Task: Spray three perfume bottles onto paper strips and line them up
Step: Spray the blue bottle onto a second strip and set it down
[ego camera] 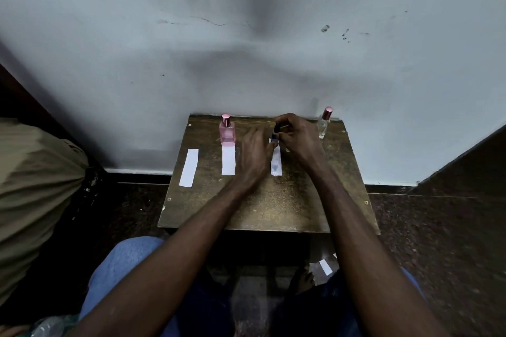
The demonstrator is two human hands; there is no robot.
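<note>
A small dark perfume bottle stands at the far end of the right paper strip, which shows a damp patch. My right hand curls its fingers round the bottle's dark cap. My left hand lies beside it with straight, spread fingers, its thumb close against the bottle's base. A pink bottle stands at the far end of the middle strip. The left strip lies bare. A clear bottle with a pink cap stands at the far right corner.
The small wooden table stands against a pale wall. A khaki cloth-covered bulk is at the left. Loose paper pieces lie on the floor under the table's right side. A plastic bottle lies at the bottom left.
</note>
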